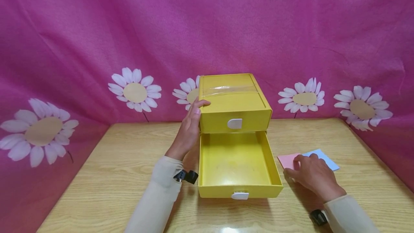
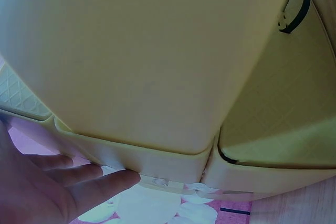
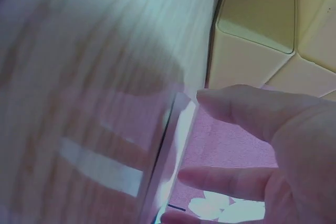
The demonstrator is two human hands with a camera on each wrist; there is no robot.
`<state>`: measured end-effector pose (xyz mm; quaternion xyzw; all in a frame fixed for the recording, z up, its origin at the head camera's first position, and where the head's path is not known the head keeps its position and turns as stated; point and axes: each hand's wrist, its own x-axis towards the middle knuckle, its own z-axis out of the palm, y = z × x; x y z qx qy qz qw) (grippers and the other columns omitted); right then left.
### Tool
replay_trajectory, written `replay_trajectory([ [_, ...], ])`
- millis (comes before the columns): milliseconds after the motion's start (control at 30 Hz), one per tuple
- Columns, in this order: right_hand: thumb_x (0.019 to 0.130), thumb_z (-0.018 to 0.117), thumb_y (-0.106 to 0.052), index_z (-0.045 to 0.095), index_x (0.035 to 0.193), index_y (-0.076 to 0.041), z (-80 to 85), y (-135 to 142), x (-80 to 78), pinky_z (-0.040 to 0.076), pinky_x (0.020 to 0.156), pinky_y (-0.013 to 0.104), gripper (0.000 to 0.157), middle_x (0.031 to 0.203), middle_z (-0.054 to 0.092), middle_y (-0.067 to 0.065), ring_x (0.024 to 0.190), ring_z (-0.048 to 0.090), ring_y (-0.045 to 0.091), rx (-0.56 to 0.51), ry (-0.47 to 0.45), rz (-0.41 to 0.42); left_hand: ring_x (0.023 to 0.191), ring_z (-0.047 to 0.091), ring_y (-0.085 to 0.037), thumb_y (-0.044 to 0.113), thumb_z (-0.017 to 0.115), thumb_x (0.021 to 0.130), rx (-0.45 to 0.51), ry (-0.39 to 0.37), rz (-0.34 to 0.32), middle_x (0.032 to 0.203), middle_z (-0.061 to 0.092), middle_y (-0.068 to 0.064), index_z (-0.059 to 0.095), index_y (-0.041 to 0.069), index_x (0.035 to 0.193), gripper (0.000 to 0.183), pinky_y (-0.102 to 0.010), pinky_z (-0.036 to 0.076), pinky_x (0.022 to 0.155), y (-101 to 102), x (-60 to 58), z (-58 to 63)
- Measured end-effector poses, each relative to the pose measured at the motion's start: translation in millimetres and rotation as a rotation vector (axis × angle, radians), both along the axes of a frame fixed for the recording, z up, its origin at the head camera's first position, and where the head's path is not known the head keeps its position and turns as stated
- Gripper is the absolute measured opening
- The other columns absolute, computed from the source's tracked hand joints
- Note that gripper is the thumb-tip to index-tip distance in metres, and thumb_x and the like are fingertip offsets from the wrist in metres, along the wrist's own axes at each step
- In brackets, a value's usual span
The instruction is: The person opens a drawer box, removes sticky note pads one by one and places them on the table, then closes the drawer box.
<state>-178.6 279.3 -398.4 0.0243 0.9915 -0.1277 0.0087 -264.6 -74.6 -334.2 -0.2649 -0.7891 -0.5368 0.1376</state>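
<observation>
A yellow two-drawer box (image 1: 237, 100) stands in the middle of the table, and its lower drawer (image 1: 240, 192) is pulled out with a bare floor showing. My left hand (image 1: 187, 128) rests against the box's upper left side, one fingertip over the top edge; the left wrist view shows its fingers extended along the box. To the right of the drawer lie a pink paper pad (image 1: 286, 160) and a light blue paper pad (image 1: 327, 158). My right hand (image 1: 315, 175) is over them, thumb and fingers apart, fingertips right at the pink pad's edge (image 3: 170, 145).
White tabs mark both drawer fronts, the upper one (image 1: 235, 123) on a closed drawer. Clear tape (image 1: 226, 89) crosses the box top. A pink cloth with daisies (image 1: 135, 92) hangs behind and beside the wooden table (image 1: 106, 179).
</observation>
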Motion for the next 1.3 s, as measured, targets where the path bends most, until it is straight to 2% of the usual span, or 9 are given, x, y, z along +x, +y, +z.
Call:
replay_trajectory([
  [100, 0.080, 0.070, -0.042, 0.062, 0.083, -0.009, 2.9, 1, 0.4, 0.039, 0.052, 0.039, 0.035, 0.078, 0.049, 0.014, 0.071, 0.046, 0.031, -0.015, 0.010, -0.004, 0.145, 0.014, -0.012, 0.052, 0.016, 0.102, -0.001, -0.005, 0.002, 0.159, 0.017, 0.005, 0.044, 0.032, 0.134, 0.047, -0.051, 0.017, 0.114, 0, 0.0, 0.3],
  [300, 0.079, 0.071, -0.041, 0.063, 0.114, 0.004, 10.6, -1, 2.2, 0.046, 0.059, 0.047, 0.057, 0.093, 0.056, 0.024, 0.079, 0.052, 0.038, -0.024, 0.071, 0.001, 0.145, 0.012, -0.012, 0.051, 0.016, 0.102, -0.003, 0.001, 0.002, 0.160, 0.017, 0.003, 0.044, 0.031, 0.134, 0.047, -0.052, 0.016, 0.114, 1, -0.3, 1.5],
  [467, 0.082, 0.071, -0.040, 0.063, 0.116, 0.004, 18.3, -5, 5.2, 0.043, 0.059, 0.041, 0.056, 0.090, 0.056, 0.020, 0.077, 0.051, 0.033, -0.032, 0.082, 0.030, 0.145, 0.012, -0.011, 0.051, 0.015, 0.102, -0.009, 0.002, 0.006, 0.160, 0.016, 0.003, 0.043, 0.031, 0.135, 0.047, -0.052, 0.016, 0.114, 1, -0.2, 2.3],
  [700, 0.082, 0.072, -0.041, 0.064, 0.116, 0.002, 30.7, -14, 11.2, 0.048, 0.063, 0.048, 0.055, 0.093, 0.058, 0.021, 0.078, 0.054, 0.033, -0.056, 0.116, 0.060, 0.145, 0.011, -0.010, 0.048, 0.016, 0.103, -0.014, 0.014, 0.005, 0.159, 0.018, 0.004, 0.044, 0.029, 0.135, 0.046, -0.051, 0.016, 0.114, 0, 1.0, 2.9],
  [933, 0.081, 0.075, -0.037, 0.066, 0.113, -0.001, 40.6, -23, 21.3, 0.048, 0.064, 0.049, 0.049, 0.095, 0.062, 0.021, 0.082, 0.057, 0.034, -0.079, 0.231, 0.111, 0.145, 0.012, -0.009, 0.050, 0.015, 0.103, -0.008, 0.009, 0.008, 0.159, 0.019, 0.004, 0.044, 0.029, 0.135, 0.048, -0.049, 0.016, 0.114, 0, 0.1, 1.5],
  [1133, 0.081, 0.074, -0.033, 0.068, 0.110, -0.006, 49.4, -31, 30.7, 0.047, 0.060, 0.041, 0.040, 0.089, 0.065, 0.011, 0.080, 0.060, 0.028, -0.113, 0.368, 0.166, 0.145, 0.012, -0.012, 0.047, 0.017, 0.103, -0.002, 0.007, 0.000, 0.159, 0.019, 0.004, 0.044, 0.027, 0.135, 0.046, -0.049, 0.016, 0.115, 0, 0.7, 1.7],
  [1300, 0.082, 0.074, -0.030, 0.067, 0.109, -0.009, 56.0, -37, 38.0, 0.046, 0.062, 0.038, 0.035, 0.092, 0.066, 0.008, 0.083, 0.061, 0.027, -0.152, 0.391, 0.212, 0.145, 0.012, -0.012, 0.047, 0.016, 0.103, -0.006, 0.010, 0.001, 0.159, 0.019, 0.003, 0.044, 0.027, 0.135, 0.047, -0.049, 0.016, 0.115, 0, 0.9, 1.6],
])
